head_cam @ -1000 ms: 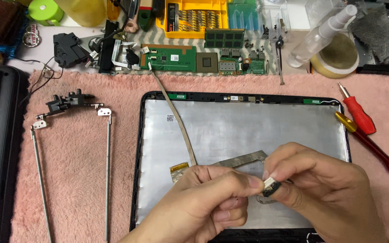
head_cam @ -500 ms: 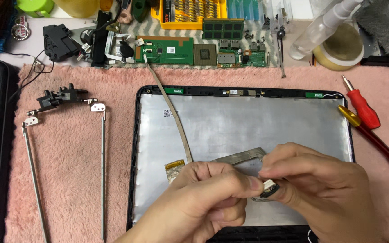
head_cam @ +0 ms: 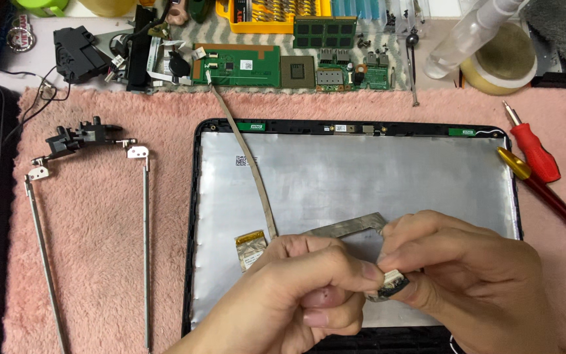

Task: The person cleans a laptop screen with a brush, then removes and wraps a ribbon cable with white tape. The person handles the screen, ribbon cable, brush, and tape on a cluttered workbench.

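A laptop lid back cover [head_cam: 361,170] with silver foil lining lies open-face up on the pink fuzzy mat [head_cam: 99,262]. Over its lower half, my left hand [head_cam: 302,292] and my right hand [head_cam: 466,275] pinch a small white cable connector [head_cam: 391,283] between thumbs and fingers. A flat grey ribbon cable [head_cam: 250,160] runs from the hands up across the foil toward the circuit boards. A yellow-taped connector end [head_cam: 250,244] lies on the foil just left of my left hand.
Two metal hinge rails [head_cam: 144,249] lie on the mat at left. Two red-handled screwdrivers [head_cam: 538,160] lie at right. Green circuit boards [head_cam: 237,65], a yellow parts tray [head_cam: 276,13], a tape roll [head_cam: 502,62] and a clear bottle [head_cam: 456,42] line the back.
The view has shifted slightly, so everything sits a little higher and further left in frame. Both hands stay pinched on the connector with almost no motion.
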